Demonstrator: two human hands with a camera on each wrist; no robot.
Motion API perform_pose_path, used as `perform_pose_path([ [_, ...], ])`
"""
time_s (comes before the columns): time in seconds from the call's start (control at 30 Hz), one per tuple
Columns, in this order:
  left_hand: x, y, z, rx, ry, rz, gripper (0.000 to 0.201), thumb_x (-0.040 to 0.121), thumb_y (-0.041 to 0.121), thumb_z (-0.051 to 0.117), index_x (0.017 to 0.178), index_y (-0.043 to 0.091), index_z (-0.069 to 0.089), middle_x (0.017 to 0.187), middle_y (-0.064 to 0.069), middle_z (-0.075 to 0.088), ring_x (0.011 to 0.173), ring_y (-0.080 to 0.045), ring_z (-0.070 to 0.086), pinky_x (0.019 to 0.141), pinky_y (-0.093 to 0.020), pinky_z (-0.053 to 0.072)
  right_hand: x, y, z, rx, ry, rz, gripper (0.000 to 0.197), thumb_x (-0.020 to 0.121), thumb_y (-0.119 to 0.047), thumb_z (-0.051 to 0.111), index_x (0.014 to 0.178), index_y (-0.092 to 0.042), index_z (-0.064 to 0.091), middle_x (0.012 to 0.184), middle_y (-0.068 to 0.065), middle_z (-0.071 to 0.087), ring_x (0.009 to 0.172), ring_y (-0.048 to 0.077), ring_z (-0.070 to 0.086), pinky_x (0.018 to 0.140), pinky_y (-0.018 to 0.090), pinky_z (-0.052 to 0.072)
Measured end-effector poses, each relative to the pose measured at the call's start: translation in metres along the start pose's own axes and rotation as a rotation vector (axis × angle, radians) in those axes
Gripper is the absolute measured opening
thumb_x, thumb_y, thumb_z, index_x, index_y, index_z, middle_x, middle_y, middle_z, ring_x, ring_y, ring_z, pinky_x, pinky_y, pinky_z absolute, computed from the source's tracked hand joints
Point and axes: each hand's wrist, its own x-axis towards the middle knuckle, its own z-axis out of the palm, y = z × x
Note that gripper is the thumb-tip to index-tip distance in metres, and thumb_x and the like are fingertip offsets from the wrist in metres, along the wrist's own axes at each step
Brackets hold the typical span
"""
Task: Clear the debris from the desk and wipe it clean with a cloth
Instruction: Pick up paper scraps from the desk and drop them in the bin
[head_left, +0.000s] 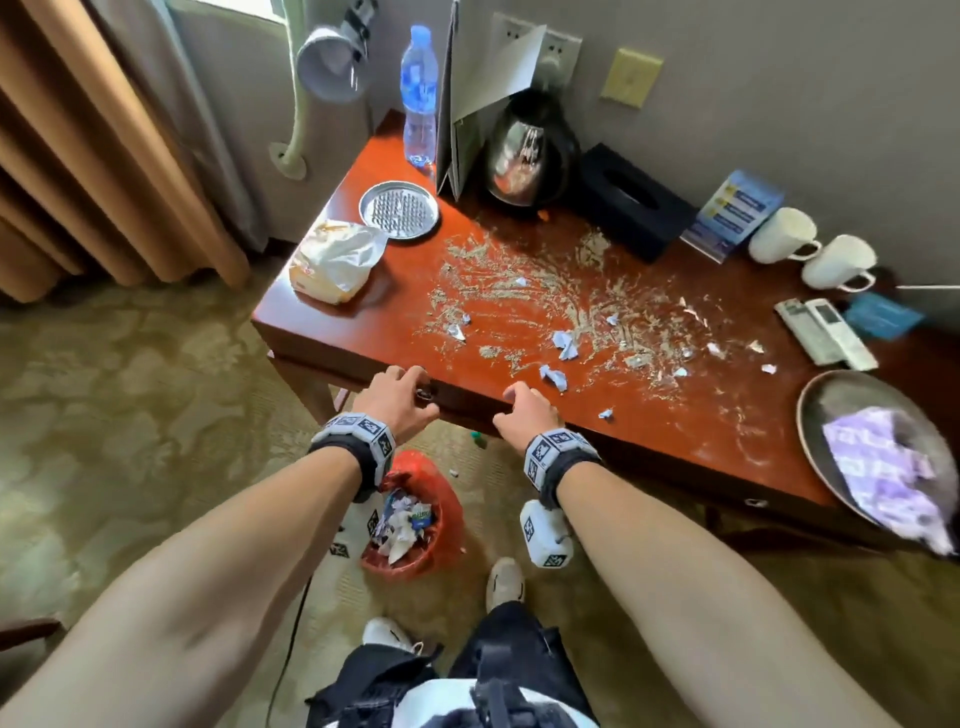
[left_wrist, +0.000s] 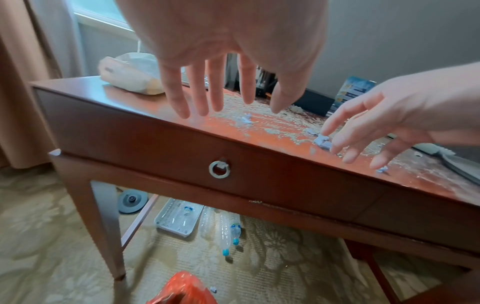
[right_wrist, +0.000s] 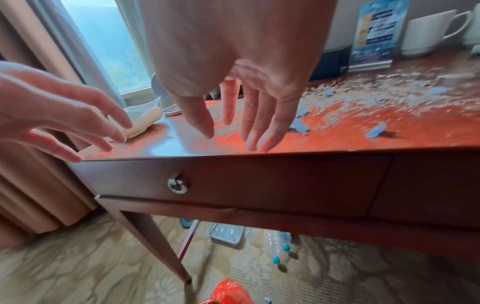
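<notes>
Head view: high above, facing forward and down over front edge of glossy red-brown wooden surface (head_left: 519, 270); whole top visible. Left wrist view: close, low, just off front edge near left corner, facing along left hand (left_wrist: 221, 61) across top. Right wrist view: close, same height, facing along right hand (right_wrist: 246, 72). Both wrist views share round metal ring pull (left_wrist: 219, 169) on drawer front and floor beneath.

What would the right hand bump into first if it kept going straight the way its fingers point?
Probably the crumpled paper scrap just ahead of the right hand, lying among the crumbs on the desk. The hand is empty with fingers spread. Its height above the desk is hard to judge.
</notes>
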Motion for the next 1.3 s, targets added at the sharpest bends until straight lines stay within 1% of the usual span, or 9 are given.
perform_pose_path([
  [0.23, 0.048, 0.067, 0.009, 0.048, -0.042, 0.085, 0.049, 0.088, 0.044, 0.061, 0.132, 0.029, 0.046, 0.141, -0.006, 0.042, 0.121, -0.025, 0.050, 0.097, -0.042, 0.048, 0.046, 0.056, -0.052, 0.006, 0.032, 0.027, 0.039, 0.091, -0.015, 0.055, 0.129, -0.017, 0.048, 0.132, 0.009, 0.049, 0.118, 0.032, 0.048, 0.097, 0.038, 0.041],
  [0.4, 0.073, 0.107, 0.020, 0.032, -0.073, 0.044, 0.050, 0.089, 0.041, 0.064, 0.133, 0.028, 0.045, 0.141, -0.006, 0.042, 0.123, -0.026, 0.049, 0.096, -0.043, 0.048, 0.082, 0.083, -0.078, -0.056, 0.011, -0.116, 0.048, 0.090, -0.038, 0.064, 0.131, -0.017, 0.047, 0.130, 0.009, 0.044, 0.119, 0.028, 0.048, 0.098, 0.039, 0.041],
  [0.5, 0.080, 0.116, 0.025, 0.067, -0.053, 0.000, 0.048, 0.090, 0.041, 0.063, 0.133, 0.028, 0.045, 0.139, -0.005, 0.043, 0.120, -0.024, 0.050, 0.093, -0.040, 0.048, 0.094, 0.088, -0.085, -0.088, -0.038, -0.201, 0.048, 0.090, -0.042, 0.063, 0.129, -0.019, 0.048, 0.130, 0.008, 0.044, 0.119, 0.028, 0.047, 0.099, 0.038, 0.039],
  [0.63, 0.086, 0.122, 0.025, 0.070, -0.049, -0.037, 0.046, 0.089, 0.040, 0.063, 0.131, 0.028, 0.048, 0.132, -0.005, 0.048, 0.107, -0.021, 0.056, 0.088, -0.037, 0.052, 0.101, 0.087, -0.078, -0.118, -0.112, -0.252, 0.048, 0.091, -0.039, 0.062, 0.132, -0.021, 0.047, 0.134, 0.007, 0.050, 0.110, 0.028, 0.057, 0.094, 0.037, 0.044],
  [0.8, 0.095, 0.125, 0.018, 0.068, -0.054, -0.061, 0.046, 0.089, 0.039, 0.063, 0.131, 0.025, 0.048, 0.130, -0.005, 0.048, 0.104, -0.022, 0.057, 0.086, -0.036, 0.052, 0.109, 0.072, -0.065, -0.176, -0.104, -0.252, 0.046, 0.090, -0.044, 0.062, 0.125, -0.018, 0.047, 0.128, 0.009, 0.054, 0.110, 0.032, 0.058, 0.093, 0.042, 0.048],
  [0.97, 0.104, 0.119, 0.018, 0.063, -0.085, -0.058, 0.047, 0.089, 0.040, 0.064, 0.130, 0.025, 0.048, 0.130, -0.004, 0.047, 0.101, -0.020, 0.058, 0.084, -0.035, 0.053, 0.115, 0.070, -0.064, -0.263, -0.044, -0.281, 0.036, 0.096, -0.038, 0.056, 0.123, -0.014, 0.049, 0.125, 0.011, 0.055, 0.109, 0.033, 0.059, 0.090, 0.040, 0.045],
  [1.1, 0.114, 0.116, 0.013, 0.053, -0.100, -0.054, 0.046, 0.089, 0.040, 0.065, 0.128, 0.025, 0.049, 0.133, -0.004, 0.046, 0.100, -0.020, 0.058, 0.086, -0.037, 0.053, 0.121, 0.070, -0.067, -0.293, -0.074, -0.345, 0.018, 0.100, -0.023, 0.048, 0.112, -0.014, 0.057, 0.116, 0.012, 0.056, 0.101, 0.034, 0.058, 0.085, 0.037, 0.045],
  [1.23, 0.128, 0.114, 0.010, 0.038, -0.096, -0.027, 0.046, 0.088, 0.039, 0.065, 0.128, 0.022, 0.050, 0.126, -0.003, 0.051, 0.103, -0.018, 0.057, 0.086, -0.035, 0.053, 0.125, 0.070, -0.074, -0.264, -0.137, -0.369, 0.016, 0.097, -0.017, 0.048, 0.101, -0.014, 0.063, 0.107, 0.010, 0.058, 0.096, 0.032, 0.057, 0.078, 0.034, 0.043],
  [1.3, 0.134, 0.116, 0.010, 0.033, -0.100, -0.016, 0.046, 0.089, 0.038, 0.065, 0.129, 0.022, 0.050, 0.126, -0.003, 0.051, 0.103, -0.019, 0.057, 0.088, -0.037, 0.054, 0.131, 0.071, -0.078, -0.236, -0.124, -0.346, 0.014, 0.096, -0.018, 0.049, 0.098, -0.013, 0.063, 0.103, 0.009, 0.061, 0.094, 0.030, 0.059, 0.074, 0.031, 0.042],
])
